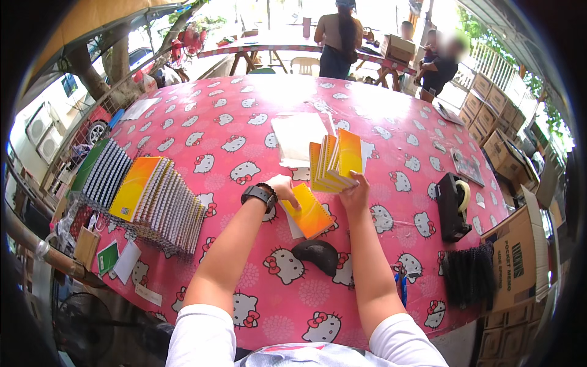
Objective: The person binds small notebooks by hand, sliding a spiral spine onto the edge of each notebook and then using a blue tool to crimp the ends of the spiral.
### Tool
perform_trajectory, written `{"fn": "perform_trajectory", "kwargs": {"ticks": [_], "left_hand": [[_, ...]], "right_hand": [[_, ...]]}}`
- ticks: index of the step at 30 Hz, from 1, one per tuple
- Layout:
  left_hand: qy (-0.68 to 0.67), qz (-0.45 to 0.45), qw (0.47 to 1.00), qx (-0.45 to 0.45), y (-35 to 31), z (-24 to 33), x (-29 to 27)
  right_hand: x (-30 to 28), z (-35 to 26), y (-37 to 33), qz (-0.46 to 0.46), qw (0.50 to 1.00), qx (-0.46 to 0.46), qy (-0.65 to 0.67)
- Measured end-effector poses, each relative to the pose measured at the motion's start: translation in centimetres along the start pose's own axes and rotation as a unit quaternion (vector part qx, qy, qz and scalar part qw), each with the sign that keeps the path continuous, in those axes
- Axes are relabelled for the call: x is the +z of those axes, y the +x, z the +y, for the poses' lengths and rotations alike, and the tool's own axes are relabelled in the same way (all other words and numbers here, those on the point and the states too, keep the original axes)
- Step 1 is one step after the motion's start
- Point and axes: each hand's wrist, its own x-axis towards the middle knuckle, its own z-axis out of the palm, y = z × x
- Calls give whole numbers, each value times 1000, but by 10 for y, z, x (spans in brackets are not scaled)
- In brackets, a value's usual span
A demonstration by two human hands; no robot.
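Note:
My right hand [356, 192] is closed round the lower end of a fanned bunch of small yellow-orange spiral notebooks [330, 162], held upright above the table. My left hand [282, 191], with a black watch on its wrist, grips the upper left side of a single yellow-orange spiral notebook [313, 213], thumb on its cover. A white sheet or page edge shows beneath that notebook. Just nearer to me lies a dark half-moon-shaped object [318, 255]. White papers [298, 137] rest beyond my hands.
Stacked spiral notebooks, yellow [156, 189] and green [101, 165], stand at left. To the right are a black tape dispenser [451, 208], black spiral coils [469, 276], blue-handled scissors [401, 286] and a cardboard box [520, 257]. Several people are beyond the pink patterned table [275, 330].

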Motion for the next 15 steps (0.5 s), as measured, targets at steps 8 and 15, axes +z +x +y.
{"fn": "perform_trajectory", "kwargs": {"ticks": [8,15], "left_hand": [[26,30,999,3,7,3,1],[-78,-40,996,13,1,2,5]], "right_hand": [[-8,6,6,46,998,19,23],[-4,4,3,12,999,19,46]]}}
